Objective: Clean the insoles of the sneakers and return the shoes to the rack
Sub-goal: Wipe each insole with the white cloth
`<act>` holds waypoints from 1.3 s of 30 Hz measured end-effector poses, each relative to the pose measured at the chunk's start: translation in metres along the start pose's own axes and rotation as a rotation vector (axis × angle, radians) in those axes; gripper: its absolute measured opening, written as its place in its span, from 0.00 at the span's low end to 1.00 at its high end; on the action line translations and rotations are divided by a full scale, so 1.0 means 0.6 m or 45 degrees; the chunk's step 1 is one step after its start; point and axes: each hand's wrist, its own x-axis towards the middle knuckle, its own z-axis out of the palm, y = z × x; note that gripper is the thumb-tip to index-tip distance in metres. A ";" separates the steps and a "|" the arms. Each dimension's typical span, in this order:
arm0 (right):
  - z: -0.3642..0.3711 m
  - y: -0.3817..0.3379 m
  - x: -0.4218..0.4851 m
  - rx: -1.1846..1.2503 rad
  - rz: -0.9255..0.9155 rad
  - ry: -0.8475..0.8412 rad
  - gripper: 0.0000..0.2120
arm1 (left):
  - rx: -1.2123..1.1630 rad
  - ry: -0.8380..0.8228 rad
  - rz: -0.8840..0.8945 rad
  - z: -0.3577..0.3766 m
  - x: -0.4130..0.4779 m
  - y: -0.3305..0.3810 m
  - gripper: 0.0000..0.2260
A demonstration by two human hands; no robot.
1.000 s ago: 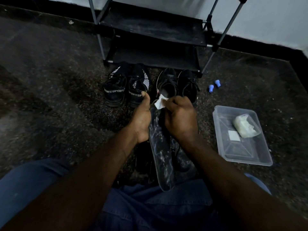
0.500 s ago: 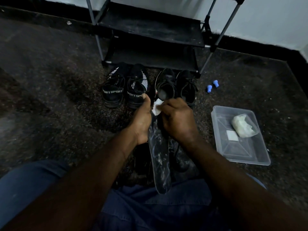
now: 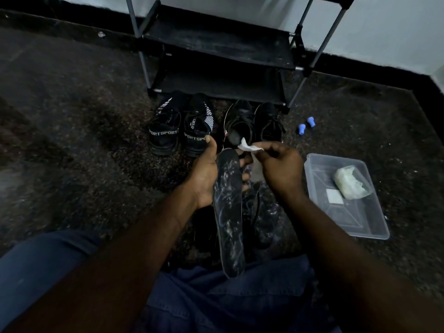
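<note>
My left hand [image 3: 206, 175] grips a long dark insole [image 3: 228, 212] streaked with white marks, its toe end pointing away from me. Just to its right, my right hand [image 3: 280, 165] pinches a small white wipe [image 3: 248, 147] lifted off the insole's tip. Two black pairs of sneakers stand on the floor before the black shoe rack [image 3: 217, 48]: a pair lettered SPORT [image 3: 179, 127] on the left and a laced pair [image 3: 254, 122] on the right. More dark shoe parts lie under my hands, hard to make out.
A clear plastic tub [image 3: 360, 224] sits on the floor at the right, holding a pack of wipes [image 3: 349, 186] and a loose white square [image 3: 334, 196]. Two small blue caps [image 3: 305, 125] lie near the rack's right leg. Dark speckled floor surrounds everything.
My right hand has moved off the insole's tip to the right, lifting the wipe clear. The insole's upper face is now fully exposed.
</note>
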 end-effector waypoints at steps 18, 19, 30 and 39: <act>-0.032 0.027 0.033 0.309 0.597 -0.153 0.10 | 0.069 0.069 -0.034 -0.013 0.007 -0.004 0.43; -0.034 0.029 0.031 0.324 0.592 -0.177 0.09 | 0.078 0.081 -0.033 -0.015 0.008 -0.004 0.43; -0.033 0.021 0.002 0.247 0.320 -0.354 0.17 | 0.125 0.122 -0.050 -0.010 0.013 -0.016 0.41; -0.038 0.021 -0.009 -0.029 0.171 -0.327 0.19 | 0.246 0.082 -0.023 -0.008 0.010 -0.016 0.38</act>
